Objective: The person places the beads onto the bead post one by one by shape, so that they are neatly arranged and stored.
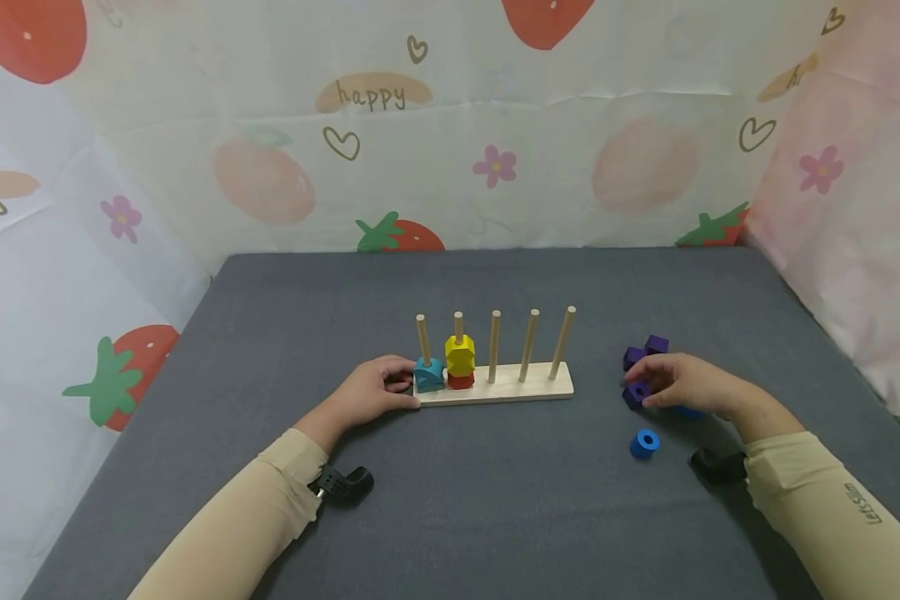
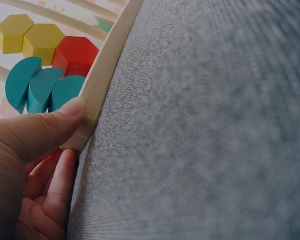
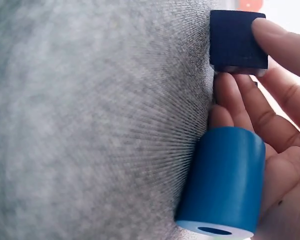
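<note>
My left hand (image 1: 378,387) grips the left end of a wooden peg board (image 1: 517,387), its thumb along the front edge. Teal half-round blocks (image 2: 45,89) are stacked on the first peg. On the second peg, yellow hexagonal blocks (image 1: 461,357) sit above a red hexagonal block (image 1: 461,381). The other three pegs are bare. Over to the right, my right hand (image 1: 693,383) pinches a purple cube (image 1: 634,395) with a hole, its thumb on one face (image 3: 240,42). A blue cylinder (image 3: 225,180) shows close to the palm in the right wrist view.
Two more purple cubes (image 1: 656,344) lie just beyond the right fingers. A blue cylinder (image 1: 645,443) stands nearer the front, and another blue piece (image 1: 690,412) is partly hidden beneath the right hand. Grey cloth (image 1: 495,500) covers the table; printed curtains hang behind it.
</note>
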### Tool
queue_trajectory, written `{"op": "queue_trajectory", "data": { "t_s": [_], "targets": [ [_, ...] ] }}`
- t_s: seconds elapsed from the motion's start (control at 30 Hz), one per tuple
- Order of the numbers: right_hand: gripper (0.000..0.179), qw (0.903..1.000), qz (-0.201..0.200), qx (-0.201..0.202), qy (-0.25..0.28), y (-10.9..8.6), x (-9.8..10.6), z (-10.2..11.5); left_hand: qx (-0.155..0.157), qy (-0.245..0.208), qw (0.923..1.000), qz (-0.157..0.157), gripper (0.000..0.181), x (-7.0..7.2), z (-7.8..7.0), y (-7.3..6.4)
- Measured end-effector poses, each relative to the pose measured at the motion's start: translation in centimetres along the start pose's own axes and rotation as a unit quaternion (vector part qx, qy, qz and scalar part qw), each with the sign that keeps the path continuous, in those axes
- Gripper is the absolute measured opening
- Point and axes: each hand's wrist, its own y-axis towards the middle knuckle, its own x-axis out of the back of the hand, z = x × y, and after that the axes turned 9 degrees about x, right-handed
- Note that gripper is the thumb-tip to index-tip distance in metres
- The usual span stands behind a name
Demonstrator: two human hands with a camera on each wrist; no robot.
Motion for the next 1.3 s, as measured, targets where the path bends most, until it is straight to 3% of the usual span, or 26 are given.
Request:
{"op": "queue_trajectory", "data": {
  "t_s": [0.33,0.57,0.97,1.3],
  "targets": [
    [0.029,0.9995,-0.009,-0.01,-0.029,0.0,-0.1,0.2,0.004,0.008,1.0,-0.002,0.045,0.0,-0.1,-0.1],
    [0.034,0.9985,-0.051,-0.012,-0.015,0.2,0.5,1.3,0.0,0.005,1.0,-0.002,0.043,0.0,-0.1,-0.1],
    [0.04,0.9879,-0.152,0.029,-0.007,1.5,2.1,6.9,0.003,-0.002,1.0,0.0,0.045,0.1,-0.1,-0.1],
    [0.033,0.9741,-0.214,0.072,-0.008,3.5,2.6,11.9,0.009,-0.001,1.0,0.0,0.045,0.1,-0.1,-0.2]
  ]
}}
